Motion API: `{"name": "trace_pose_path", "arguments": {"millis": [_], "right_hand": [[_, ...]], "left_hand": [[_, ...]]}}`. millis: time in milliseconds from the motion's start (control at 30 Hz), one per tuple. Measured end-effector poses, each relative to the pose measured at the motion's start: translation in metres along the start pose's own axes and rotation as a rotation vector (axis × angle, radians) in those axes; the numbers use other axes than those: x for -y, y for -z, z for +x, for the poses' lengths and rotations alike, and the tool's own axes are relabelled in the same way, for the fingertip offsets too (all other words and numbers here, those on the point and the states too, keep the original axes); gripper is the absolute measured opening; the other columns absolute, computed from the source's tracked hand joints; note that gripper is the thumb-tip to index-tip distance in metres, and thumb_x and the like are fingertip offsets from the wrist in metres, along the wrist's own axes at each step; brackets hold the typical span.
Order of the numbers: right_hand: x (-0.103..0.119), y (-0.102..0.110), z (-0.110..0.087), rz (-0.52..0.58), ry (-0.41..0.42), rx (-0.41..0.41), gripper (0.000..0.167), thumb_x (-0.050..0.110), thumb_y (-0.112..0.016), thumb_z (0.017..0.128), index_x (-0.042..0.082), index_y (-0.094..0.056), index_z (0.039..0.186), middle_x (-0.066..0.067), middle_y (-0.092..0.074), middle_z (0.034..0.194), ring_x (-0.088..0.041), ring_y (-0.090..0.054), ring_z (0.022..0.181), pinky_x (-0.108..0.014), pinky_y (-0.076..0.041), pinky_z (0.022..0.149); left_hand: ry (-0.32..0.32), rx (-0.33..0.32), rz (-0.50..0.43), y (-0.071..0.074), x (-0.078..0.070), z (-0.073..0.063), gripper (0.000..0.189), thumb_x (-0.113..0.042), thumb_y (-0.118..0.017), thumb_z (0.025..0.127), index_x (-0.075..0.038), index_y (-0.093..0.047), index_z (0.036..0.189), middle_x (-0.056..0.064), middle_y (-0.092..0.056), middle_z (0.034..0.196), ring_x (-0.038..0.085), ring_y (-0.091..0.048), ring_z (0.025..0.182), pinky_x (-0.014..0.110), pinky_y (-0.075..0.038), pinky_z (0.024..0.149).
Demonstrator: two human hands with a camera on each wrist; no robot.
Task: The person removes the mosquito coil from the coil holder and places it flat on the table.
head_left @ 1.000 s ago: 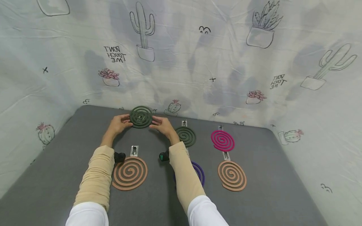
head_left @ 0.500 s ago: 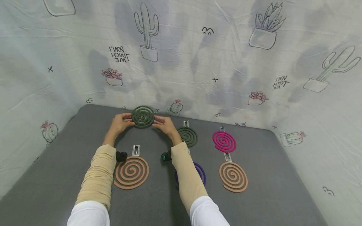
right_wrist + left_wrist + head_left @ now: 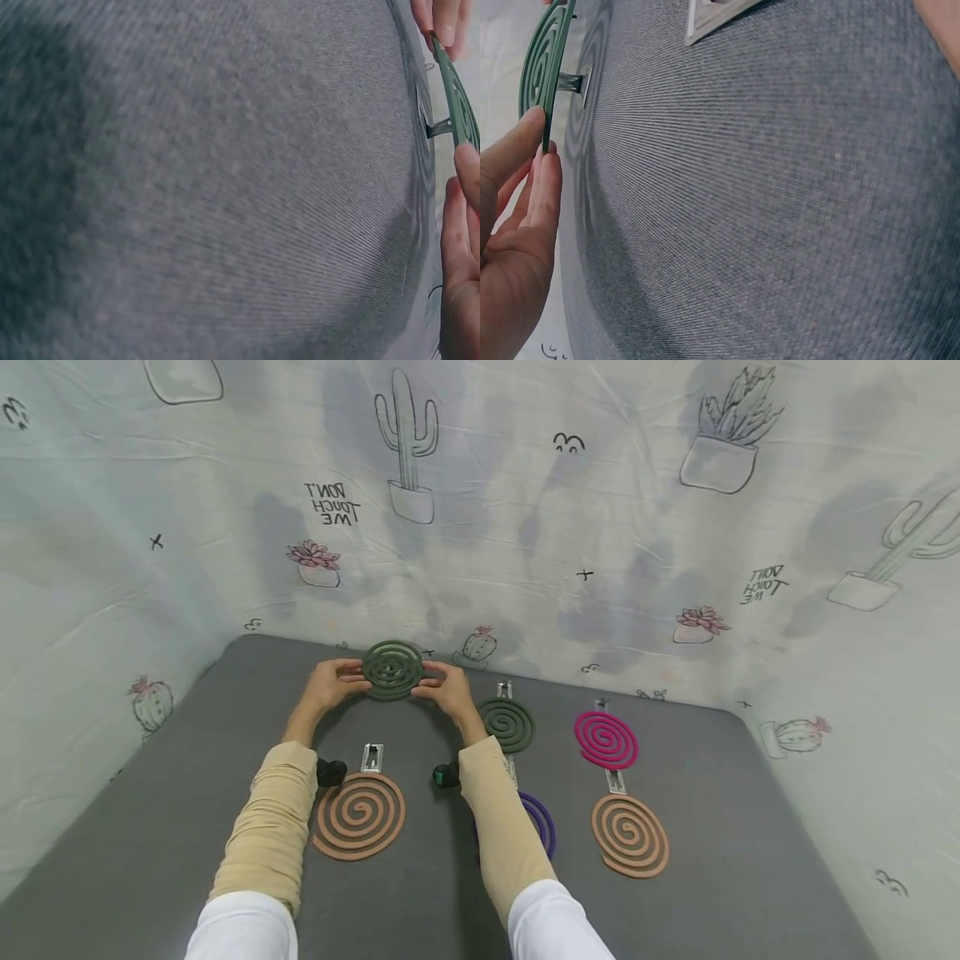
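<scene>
In the head view a dark green mosquito coil (image 3: 380, 683) is raised a little over the back left of the grey table. My left hand (image 3: 330, 687) pinches its left rim between thumb and fingers. On the opposite rim, my right hand (image 3: 450, 688) pinches it the same way. Beneath the coil stands a small metal coil holder (image 3: 571, 82), seen in the left wrist view; its upright tab reaches the coil's underside. The right wrist view shows the coil edge-on (image 3: 454, 94) with the holder's tab (image 3: 440, 129) at its middle.
To the right lie a second green coil (image 3: 507, 725), a pink coil (image 3: 606, 739), a tan coil (image 3: 630, 837) and a purple-blue coil (image 3: 542, 827), partly under my right sleeve. Nearer on the left are another tan coil (image 3: 362, 817) and a metal holder (image 3: 372, 758). Printed cloth hangs behind.
The head view has turned slightly left, so everything sits further right in it. Both hands keep holding the green coil at about the same place over the table.
</scene>
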State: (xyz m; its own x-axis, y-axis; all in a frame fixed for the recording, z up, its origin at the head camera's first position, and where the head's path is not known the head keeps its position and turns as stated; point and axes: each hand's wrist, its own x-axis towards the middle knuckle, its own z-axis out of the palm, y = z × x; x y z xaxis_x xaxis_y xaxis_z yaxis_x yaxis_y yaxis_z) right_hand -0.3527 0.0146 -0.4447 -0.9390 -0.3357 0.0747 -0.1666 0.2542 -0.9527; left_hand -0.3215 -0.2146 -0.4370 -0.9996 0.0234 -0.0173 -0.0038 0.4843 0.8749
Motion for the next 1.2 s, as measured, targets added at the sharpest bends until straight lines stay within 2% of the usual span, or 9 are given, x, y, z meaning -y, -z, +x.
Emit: {"name": "trace_pose_path", "arguments": {"millis": [100,367,567,767,1000,1200], "right_hand": [[-0.0031,-0.0022,0.0024,-0.034,-0.015,-0.048,0.057,0.001,-0.075,0.080,0.005,-0.056,0.134,-0.019,-0.067,0.112,-0.027,-0.067,0.098,-0.036,-0.055,0.085],[-0.0033,-0.0048,0.0054,-0.056,-0.008,-0.085,0.056,0.004,-0.076,0.080,0.006,-0.058,0.133,-0.011,-0.061,0.126,-0.023,-0.068,0.094,-0.031,-0.056,0.078],[-0.0035,-0.0016,0.0062,-0.046,0.001,-0.072,0.057,0.005,-0.076,0.080,0.008,-0.057,0.133,-0.011,-0.061,0.124,-0.024,-0.068,0.093,-0.030,-0.055,0.075],[-0.0031,0.0013,0.0060,-0.026,0.001,-0.026,0.059,0.004,-0.076,0.081,0.007,-0.055,0.136,-0.012,-0.059,0.125,-0.025,-0.067,0.097,-0.032,-0.056,0.081],[-0.0005,0.0037,0.0033,0.009,0.000,0.007,0.058,0.003,-0.075,0.082,0.006,-0.055,0.136,-0.013,-0.055,0.132,-0.027,-0.065,0.101,-0.033,-0.056,0.083],[-0.0018,0.0035,0.0026,0.004,0.001,0.019,0.058,0.004,-0.076,0.081,0.005,-0.055,0.135,-0.014,-0.058,0.128,-0.028,-0.065,0.100,-0.034,-0.055,0.086]], "left_hand": [[0.000,0.002,-0.012,-0.0004,-0.0007,0.0012,0.057,-0.007,-0.065,0.092,0.011,-0.039,0.140,0.029,-0.044,0.139,0.039,-0.051,0.122,0.046,-0.047,0.097],[-0.004,0.002,-0.005,0.0002,-0.0031,-0.0011,0.063,-0.007,-0.066,0.091,0.008,-0.034,0.144,0.030,-0.045,0.138,0.041,-0.049,0.123,0.050,-0.045,0.099],[-0.025,0.017,0.001,0.0021,-0.0011,-0.0015,0.060,-0.013,-0.064,0.094,0.004,-0.036,0.145,0.029,-0.046,0.137,0.041,-0.047,0.124,0.051,-0.044,0.100],[-0.030,-0.040,0.038,0.0017,0.0015,-0.0003,0.046,-0.013,-0.058,0.097,0.004,-0.046,0.139,0.028,-0.051,0.132,0.041,-0.048,0.123,0.051,-0.043,0.101],[-0.036,-0.076,0.033,0.0018,0.0018,-0.0014,0.042,-0.010,-0.061,0.095,0.009,-0.051,0.131,0.029,-0.056,0.126,0.040,-0.053,0.118,0.049,-0.045,0.098],[-0.041,-0.087,0.025,0.0016,0.0037,0.0000,0.041,-0.009,-0.063,0.094,0.009,-0.053,0.129,0.029,-0.057,0.124,0.040,-0.054,0.115,0.049,-0.046,0.097]]}}
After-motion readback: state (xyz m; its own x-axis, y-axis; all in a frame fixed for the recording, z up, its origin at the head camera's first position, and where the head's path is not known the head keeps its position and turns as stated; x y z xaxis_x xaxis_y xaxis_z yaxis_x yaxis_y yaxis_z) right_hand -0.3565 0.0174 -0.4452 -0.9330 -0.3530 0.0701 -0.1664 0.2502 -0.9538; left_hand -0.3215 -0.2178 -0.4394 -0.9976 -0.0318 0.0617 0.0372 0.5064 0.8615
